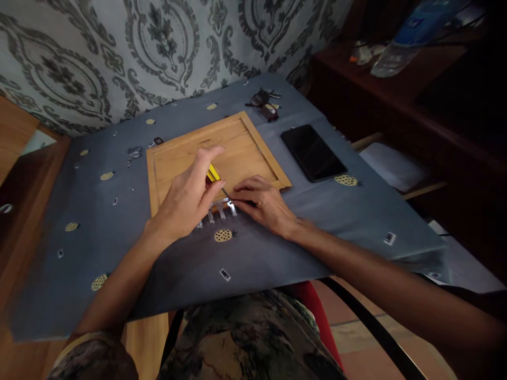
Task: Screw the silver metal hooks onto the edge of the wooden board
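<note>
My left hand point(186, 192) is closed around the yellow handle of a screwdriver point(214, 172), its thin shaft slanting down to the right. The tip meets a metal hook strip point(222, 210) at the near edge of a framed wooden board point(186, 150). Several shiny hooks hang from that strip over the cloth. My right hand point(263, 203) pinches at the strip's right end, close to the screwdriver tip; whether a small screw sits between the fingers is hidden.
A black phone point(314, 152) lies right of the board, with glasses point(263, 104) behind it. Small metal pieces point(134, 153) rest on the left of the blue tablecloth point(166, 287). On dark furniture at the right stands a plastic bottle point(407, 42). A patterned curtain point(119, 47) borders the back.
</note>
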Demonstrator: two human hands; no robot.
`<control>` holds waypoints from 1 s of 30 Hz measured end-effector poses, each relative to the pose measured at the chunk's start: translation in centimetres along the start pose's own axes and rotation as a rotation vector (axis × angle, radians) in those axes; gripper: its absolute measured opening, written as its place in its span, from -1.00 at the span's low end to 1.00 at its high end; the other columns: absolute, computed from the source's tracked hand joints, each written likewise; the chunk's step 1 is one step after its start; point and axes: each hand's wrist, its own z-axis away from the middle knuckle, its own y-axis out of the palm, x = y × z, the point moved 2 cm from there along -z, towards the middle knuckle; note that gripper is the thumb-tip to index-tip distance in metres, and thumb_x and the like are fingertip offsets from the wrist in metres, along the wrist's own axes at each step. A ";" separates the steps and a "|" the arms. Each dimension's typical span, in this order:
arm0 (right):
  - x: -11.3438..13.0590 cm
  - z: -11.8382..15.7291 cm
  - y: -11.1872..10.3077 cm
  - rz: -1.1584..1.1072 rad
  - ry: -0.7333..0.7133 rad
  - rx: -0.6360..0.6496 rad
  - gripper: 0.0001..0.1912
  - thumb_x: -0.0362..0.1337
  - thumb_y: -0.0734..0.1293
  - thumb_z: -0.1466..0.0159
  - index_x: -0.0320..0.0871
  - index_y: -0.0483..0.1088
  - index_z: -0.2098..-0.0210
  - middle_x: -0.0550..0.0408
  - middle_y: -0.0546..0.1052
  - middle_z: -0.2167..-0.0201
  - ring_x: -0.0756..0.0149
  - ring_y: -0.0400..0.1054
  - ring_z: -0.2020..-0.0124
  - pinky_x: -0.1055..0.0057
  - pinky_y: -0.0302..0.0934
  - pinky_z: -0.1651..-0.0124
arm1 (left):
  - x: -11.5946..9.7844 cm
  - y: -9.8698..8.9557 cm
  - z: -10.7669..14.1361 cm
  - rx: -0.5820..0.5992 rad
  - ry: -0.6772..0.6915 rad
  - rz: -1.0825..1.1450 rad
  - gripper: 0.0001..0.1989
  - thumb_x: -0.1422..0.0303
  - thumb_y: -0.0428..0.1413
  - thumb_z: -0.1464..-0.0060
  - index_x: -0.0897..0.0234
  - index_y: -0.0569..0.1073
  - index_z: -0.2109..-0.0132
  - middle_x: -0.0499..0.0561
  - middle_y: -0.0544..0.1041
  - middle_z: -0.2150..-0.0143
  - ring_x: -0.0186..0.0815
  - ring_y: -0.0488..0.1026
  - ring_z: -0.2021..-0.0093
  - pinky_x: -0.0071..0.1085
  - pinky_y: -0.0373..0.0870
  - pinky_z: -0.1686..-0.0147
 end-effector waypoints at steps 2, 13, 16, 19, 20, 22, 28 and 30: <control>-0.1 0.0 0.1 0.004 -0.006 -0.003 -0.77 -0.25 0.33 -0.40 -0.01 0.65 0.08 -0.01 0.62 0.15 0.11 0.43 0.05 0.11 0.34 -0.04 | -0.1 0.0 0.0 0.010 -0.003 -0.026 -0.52 0.42 0.08 -0.31 0.18 0.14 -0.29 0.14 0.42 -0.18 -0.24 0.57 0.05 -0.32 0.58 0.08; 0.2 0.1 -0.2 0.015 -0.018 0.002 -0.75 -0.25 0.31 -0.42 -0.07 0.64 0.06 -0.04 0.61 0.13 0.12 0.43 0.05 0.17 0.33 -0.05 | -1.9 0.2 0.1 -0.064 0.093 -0.162 -0.59 0.38 0.05 -0.36 0.24 0.16 -0.27 0.16 0.50 -0.18 -0.19 0.56 -0.10 -0.39 0.52 0.00; 0.2 0.1 -0.2 0.007 -0.005 0.010 -0.75 -0.26 0.30 -0.43 -0.03 0.64 0.06 -0.01 0.61 0.12 0.12 0.42 0.04 0.16 0.32 -0.06 | -2.0 0.3 0.2 -0.061 0.103 -0.122 -0.59 0.38 0.04 -0.36 0.25 0.16 -0.28 0.15 0.51 -0.18 -0.19 0.55 -0.13 -0.39 0.51 -0.03; 0.2 0.1 -0.1 0.005 -0.010 0.013 -0.75 -0.26 0.30 -0.42 -0.04 0.64 0.07 -0.03 0.61 0.14 0.11 0.41 0.05 0.13 0.33 -0.04 | -1.7 0.4 0.1 -0.036 0.086 -0.049 -0.58 0.43 0.02 -0.36 0.23 0.14 -0.29 0.13 0.48 -0.21 -0.20 0.52 -0.17 -0.36 0.51 -0.07; 0.2 0.1 -0.1 0.004 -0.012 0.010 -0.75 -0.26 0.31 -0.42 -0.04 0.64 0.07 -0.03 0.61 0.14 0.11 0.41 0.06 0.13 0.34 -0.03 | -1.5 0.4 0.0 -0.024 0.075 -0.027 -0.57 0.45 0.01 -0.35 0.22 0.13 -0.29 0.12 0.47 -0.21 -0.20 0.52 -0.17 -0.34 0.52 -0.08; 0.1 0.0 0.0 -0.002 -0.015 0.003 -0.76 -0.26 0.32 -0.41 -0.05 0.65 0.08 -0.04 0.61 0.14 0.10 0.42 0.06 0.12 0.34 -0.03 | -1.2 0.5 -0.1 -0.003 0.060 0.009 -0.55 0.48 0.00 -0.34 0.19 0.11 -0.29 0.11 0.46 -0.22 -0.20 0.53 -0.15 -0.31 0.54 -0.06; 0.0 0.0 0.0 0.007 0.009 0.019 -0.77 -0.25 0.33 -0.41 0.01 0.65 0.08 0.00 0.62 0.13 0.11 0.42 0.04 0.11 0.33 -0.07 | -0.3 0.2 -0.4 0.026 0.111 0.096 -0.56 0.49 0.03 -0.31 0.13 0.14 -0.26 0.01 0.50 0.02 -0.27 0.57 0.09 -0.30 0.58 0.07; 0.0 0.0 0.1 0.004 0.012 0.027 -0.77 -0.25 0.33 -0.41 0.01 0.65 0.08 -0.01 0.61 0.13 0.11 0.42 0.03 0.12 0.32 -0.06 | 0.1 0.2 -0.4 0.046 0.128 0.130 -0.54 0.48 0.03 -0.31 0.10 0.14 -0.27 -0.02 0.49 0.09 -0.28 0.56 0.14 -0.30 0.58 0.10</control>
